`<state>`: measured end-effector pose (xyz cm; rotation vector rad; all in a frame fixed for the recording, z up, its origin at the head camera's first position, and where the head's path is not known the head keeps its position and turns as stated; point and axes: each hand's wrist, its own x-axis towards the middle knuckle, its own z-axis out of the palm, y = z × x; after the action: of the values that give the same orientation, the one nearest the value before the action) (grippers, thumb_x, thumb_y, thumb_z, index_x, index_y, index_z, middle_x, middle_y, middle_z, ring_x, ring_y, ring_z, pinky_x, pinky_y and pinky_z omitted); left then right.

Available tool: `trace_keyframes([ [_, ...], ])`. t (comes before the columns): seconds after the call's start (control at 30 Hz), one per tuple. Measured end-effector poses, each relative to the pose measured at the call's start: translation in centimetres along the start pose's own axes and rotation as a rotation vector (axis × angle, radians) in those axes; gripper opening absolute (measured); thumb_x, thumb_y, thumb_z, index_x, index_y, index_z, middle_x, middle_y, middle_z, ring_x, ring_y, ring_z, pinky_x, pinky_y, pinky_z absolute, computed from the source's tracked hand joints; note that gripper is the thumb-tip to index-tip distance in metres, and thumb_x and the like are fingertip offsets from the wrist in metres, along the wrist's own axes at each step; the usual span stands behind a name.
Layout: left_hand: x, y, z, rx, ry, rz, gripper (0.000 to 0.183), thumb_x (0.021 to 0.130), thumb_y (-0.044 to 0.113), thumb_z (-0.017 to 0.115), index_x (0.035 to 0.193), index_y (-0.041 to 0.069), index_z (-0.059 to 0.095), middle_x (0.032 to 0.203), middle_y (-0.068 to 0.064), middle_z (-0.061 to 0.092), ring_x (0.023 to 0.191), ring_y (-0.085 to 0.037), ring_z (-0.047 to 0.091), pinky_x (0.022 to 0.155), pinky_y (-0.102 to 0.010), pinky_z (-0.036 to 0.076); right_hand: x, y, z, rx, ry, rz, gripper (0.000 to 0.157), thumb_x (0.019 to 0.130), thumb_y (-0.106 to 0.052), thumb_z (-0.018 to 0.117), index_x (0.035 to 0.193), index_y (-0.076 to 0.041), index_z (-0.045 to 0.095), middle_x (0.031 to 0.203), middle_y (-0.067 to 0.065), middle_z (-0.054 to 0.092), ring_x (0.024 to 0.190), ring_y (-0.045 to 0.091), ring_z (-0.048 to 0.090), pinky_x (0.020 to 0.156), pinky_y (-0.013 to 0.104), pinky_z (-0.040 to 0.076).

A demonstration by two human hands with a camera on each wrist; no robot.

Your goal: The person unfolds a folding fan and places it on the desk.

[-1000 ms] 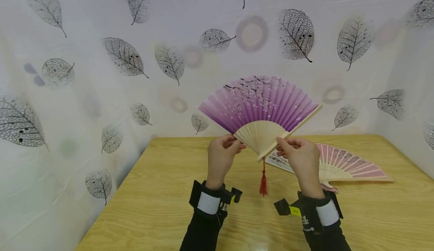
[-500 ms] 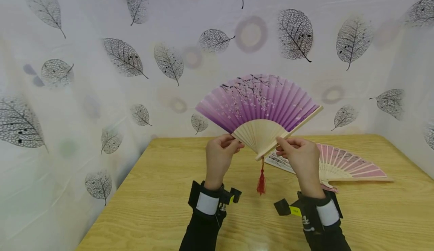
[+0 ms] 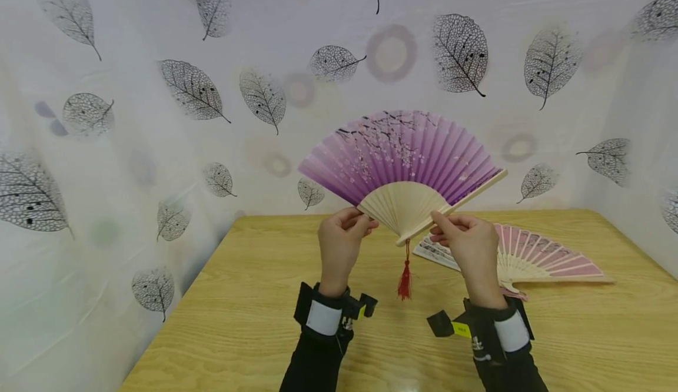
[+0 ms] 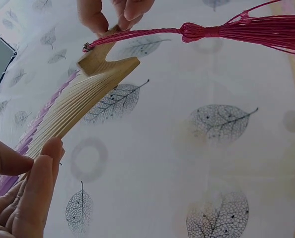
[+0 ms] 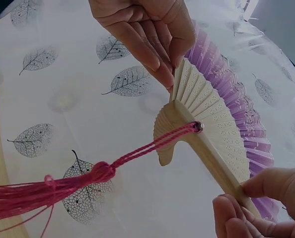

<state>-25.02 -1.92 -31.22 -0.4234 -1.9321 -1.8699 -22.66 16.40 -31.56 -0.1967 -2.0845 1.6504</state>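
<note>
A purple folding fan [image 3: 402,150] with a blossom-branch print is spread wide above the table. My left hand [image 3: 341,251] pinches its left end rib between thumb and fingers. On the other side, my right hand [image 3: 468,256] pinches the thick right guard stick. Pale wooden ribs [image 5: 217,129] meet at a rivet near the bottom, where a red tassel [image 3: 405,280] hangs from a cord. Both pinches also show in the wrist views, with the left fingers [image 4: 43,173] on the rib edge and the right thumb [image 5: 271,182] on the guard.
A second, pink folding fan [image 3: 551,256] lies spread on the wooden table [image 3: 254,298] at the right, partly hidden behind the right hand. A pale curtain [image 3: 296,15] printed with leaf skeletons hangs behind and at both sides.
The purple fan has spread slightly wider and risen a little. The left hand has shifted slightly left and the tassel has swung left with the fan's pivot; the pink fan stays put.
</note>
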Motion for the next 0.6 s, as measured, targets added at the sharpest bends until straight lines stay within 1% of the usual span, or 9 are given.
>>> trace_keyframes([
  [0.1,0.02,0.06,-0.08,-0.013,0.011,-0.012,0.018,0.079,0.007,0.055,0.091,-0.003,0.066,0.078,-0.02,0.068,0.068,-0.016,0.064,0.064,-0.027,0.056,0.01,-0.03,-0.01,0.035,-0.011,0.013,0.048,0.077,-0.043,0.063,0.087,0.003,0.065,0.056,-0.015,0.062,0.06,0.015,0.063,0.055,0.018,0.052],
  [0.2,0.11,-0.06,-0.14,-0.039,0.017,-0.031,0.018,0.079,0.006,0.055,0.091,-0.003,0.065,0.079,-0.02,0.068,0.069,-0.017,0.064,0.064,-0.027,0.056,0.05,-0.07,0.06,0.062,-0.018,0.028,0.048,0.076,-0.042,0.063,0.086,0.005,0.064,0.056,-0.015,0.062,0.059,0.013,0.063,0.055,0.018,0.053],
  [0.33,0.2,-0.09,-0.15,-0.053,0.026,-0.048,0.018,0.08,0.006,0.055,0.091,-0.004,0.065,0.079,-0.02,0.068,0.069,-0.017,0.064,0.065,-0.027,0.055,0.09,-0.06,0.09,0.074,-0.019,0.035,0.048,0.077,-0.041,0.063,0.086,0.006,0.064,0.055,-0.015,0.061,0.059,0.013,0.063,0.055,0.018,0.053],
  [0.47,0.22,0.14,-0.13,-0.043,0.041,-0.048,0.018,0.08,0.006,0.055,0.091,-0.003,0.066,0.079,-0.02,0.068,0.07,-0.017,0.064,0.065,-0.027,0.055,0.06,-0.17,0.06,0.068,-0.023,0.038,0.048,0.077,-0.043,0.063,0.085,0.005,0.064,0.055,-0.015,0.061,0.058,0.012,0.062,0.055,0.018,0.053],
  [0.6,0.28,0.2,-0.15,-0.039,0.058,-0.046,0.018,0.08,0.006,0.055,0.091,-0.003,0.066,0.08,-0.021,0.068,0.071,-0.019,0.064,0.066,-0.027,0.055,0.1,-0.23,0.05,0.093,-0.034,0.05,0.047,0.077,-0.043,0.063,0.083,0.004,0.063,0.056,-0.014,0.061,0.059,0.013,0.062,0.055,0.019,0.053],
])
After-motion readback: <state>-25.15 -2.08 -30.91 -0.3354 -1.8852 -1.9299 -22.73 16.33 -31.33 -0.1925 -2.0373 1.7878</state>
